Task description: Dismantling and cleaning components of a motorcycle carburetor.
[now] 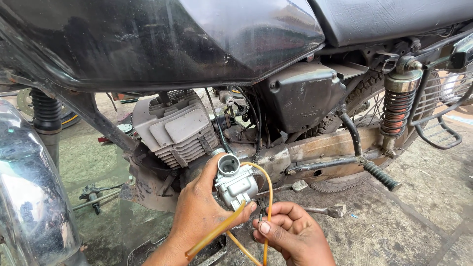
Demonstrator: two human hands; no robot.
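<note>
Left hand (199,209) wrapped around a silver carburetor (235,181), thumb up its left side, fingers curled beneath; held just below the engine (177,130) of a black motorcycle (162,39). Right hand (290,231) pinching a small dark part under the carburetor, fingers pressed together. Yellow hoses (268,197) loop from the carburetor across both hands. Kick lever (374,170) well to the right.

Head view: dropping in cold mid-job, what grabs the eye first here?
The silver metal carburetor sits at centre, gripped by the left hand just below the grey finned engine cylinder. Thin amber rubber hoses loop from it, and the right hand pinches a small dark tool at its base. Above, the glossy black fuel tank fills the top of the view.
</note>
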